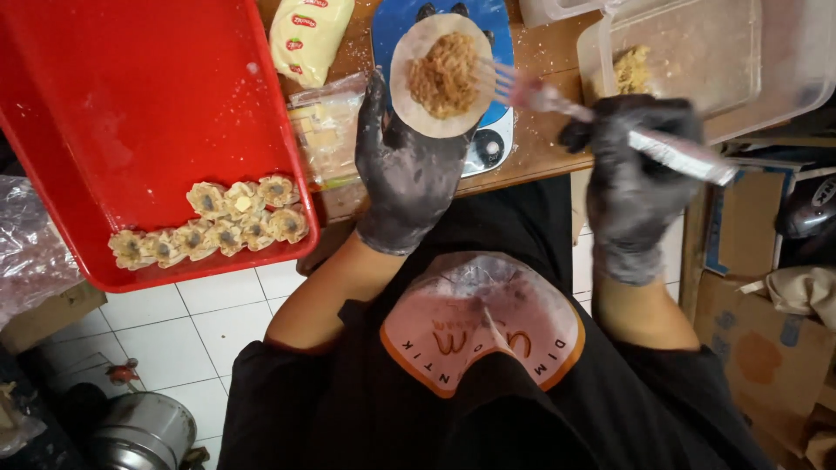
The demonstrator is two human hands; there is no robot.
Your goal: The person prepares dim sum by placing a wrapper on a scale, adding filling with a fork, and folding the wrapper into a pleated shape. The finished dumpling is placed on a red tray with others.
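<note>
At the far left a crumpled clear plastic bag (30,244) sits beside a big red tray (131,104) that takes up most of that side. Along the tray's near edge two short rows of finished dumplings (213,224) lie packed together, their tops open and frilled. Below, on the white tiled floor, a metal pot (139,431) stands near the left corner.

Just right of the tray, on the wooden table (544,144), lie a pale sealed packet with red marks (311,36) and a clear bag of wrappers (329,130), the bag touching the tray's right rim.

The left hand (407,170), in a floury black glove, is open and flat with the palm up. A round dumpling wrapper (442,74) rests on its fingers, and a mound of minced filling (444,74) sits in the middle of the wrapper. The hand hovers above a blue kitchen scale (488,130) on the table.

The right hand (636,165), also gloved in black, is closed around the handle of a fork (557,100). The fork's prongs point left and sit at the wrapper's right edge, blurred, so I cannot tell whether they touch the filling.

Farther right, a clear plastic tub (697,61) holds a small lump of the same filling in its far left part. Cardboard boxes (766,348) stand at the right on the floor.
</note>
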